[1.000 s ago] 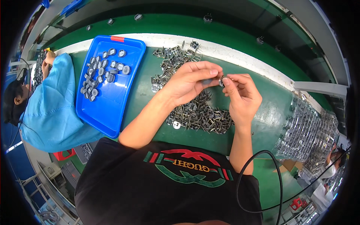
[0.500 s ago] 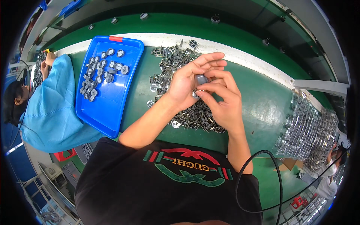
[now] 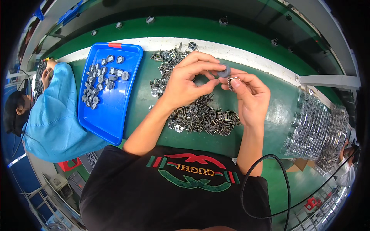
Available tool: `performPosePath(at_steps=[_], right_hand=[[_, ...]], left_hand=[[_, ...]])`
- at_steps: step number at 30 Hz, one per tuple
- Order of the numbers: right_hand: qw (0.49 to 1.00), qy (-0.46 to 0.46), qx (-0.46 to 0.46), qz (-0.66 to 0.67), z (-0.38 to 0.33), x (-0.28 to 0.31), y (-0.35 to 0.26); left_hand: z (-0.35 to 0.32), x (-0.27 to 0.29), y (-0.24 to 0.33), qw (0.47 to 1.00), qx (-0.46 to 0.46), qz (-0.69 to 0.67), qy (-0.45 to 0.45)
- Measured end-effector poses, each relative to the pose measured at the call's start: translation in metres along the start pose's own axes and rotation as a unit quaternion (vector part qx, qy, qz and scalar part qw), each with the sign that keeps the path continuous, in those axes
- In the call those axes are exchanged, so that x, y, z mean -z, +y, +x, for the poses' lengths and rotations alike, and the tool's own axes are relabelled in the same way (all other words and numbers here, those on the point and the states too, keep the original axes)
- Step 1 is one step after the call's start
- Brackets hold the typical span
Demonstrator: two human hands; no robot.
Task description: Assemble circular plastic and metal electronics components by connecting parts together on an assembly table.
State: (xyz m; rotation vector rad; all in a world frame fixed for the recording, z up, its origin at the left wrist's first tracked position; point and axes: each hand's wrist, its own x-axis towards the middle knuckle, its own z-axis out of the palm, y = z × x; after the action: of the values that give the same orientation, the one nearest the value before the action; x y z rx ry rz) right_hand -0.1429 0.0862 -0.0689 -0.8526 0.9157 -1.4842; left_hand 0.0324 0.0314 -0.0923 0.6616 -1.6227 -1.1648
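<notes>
My left hand (image 3: 189,79) pinches a small round grey plastic part (image 3: 224,71) between thumb and fingers. In my right hand (image 3: 252,96), thumb and fingers are closed on a small metal part with thin pins (image 3: 231,82). Both parts are held close together above the green bench; whether they touch I cannot tell. Below my hands spreads a loose pile of similar pinned metal parts (image 3: 204,117). To the left, a blue tray (image 3: 110,119) holds several round grey parts (image 3: 101,79).
Beyond the bench's white edge (image 3: 154,43) runs a green conveyor belt (image 3: 185,30) carrying a few scattered parts. A person in blue (image 3: 58,111) works at the left. Rows of metal parts (image 3: 308,127) lie at the right, and a black cable (image 3: 285,184) loops near my right arm.
My left hand has turned over from palm-up and now pinches the grey part. My right hand has shifted to the right with the pinned metal part. The view has tilted slightly.
</notes>
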Motion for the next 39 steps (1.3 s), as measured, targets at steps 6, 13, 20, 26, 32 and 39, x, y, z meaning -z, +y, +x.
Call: performPosePath(at_steps=[6,13,20,26,32,39], right_hand=[[0.997,-0.049,0.021,-0.054,-0.003,0.006,-0.003],[0.951,0.034,0.182,-0.249,-0.004,0.0,-0.004],[0.887,0.025,0.266,-0.377,-0.004,-0.008,-0.005],[0.874,0.024,0.271,-0.403,-0.005,-0.005,-0.005],[0.887,0.051,0.216,-0.404,-0.003,-0.01,0.002],[0.879,0.066,0.197,-0.429,-0.001,-0.006,0.012]], left_hand=[[0.0,0.006,0.013,0.995,0.073,-0.006,-0.069],[-0.003,-0.002,0.006,0.95,0.179,-0.254,-0.01],[-0.008,-0.003,0.004,0.923,0.235,-0.303,-0.035],[-0.01,-0.007,0.001,0.932,0.238,-0.272,-0.022],[-0.01,-0.009,0.005,0.947,0.239,-0.213,0.008],[-0.008,-0.011,0.001,0.951,0.226,-0.207,0.029]])
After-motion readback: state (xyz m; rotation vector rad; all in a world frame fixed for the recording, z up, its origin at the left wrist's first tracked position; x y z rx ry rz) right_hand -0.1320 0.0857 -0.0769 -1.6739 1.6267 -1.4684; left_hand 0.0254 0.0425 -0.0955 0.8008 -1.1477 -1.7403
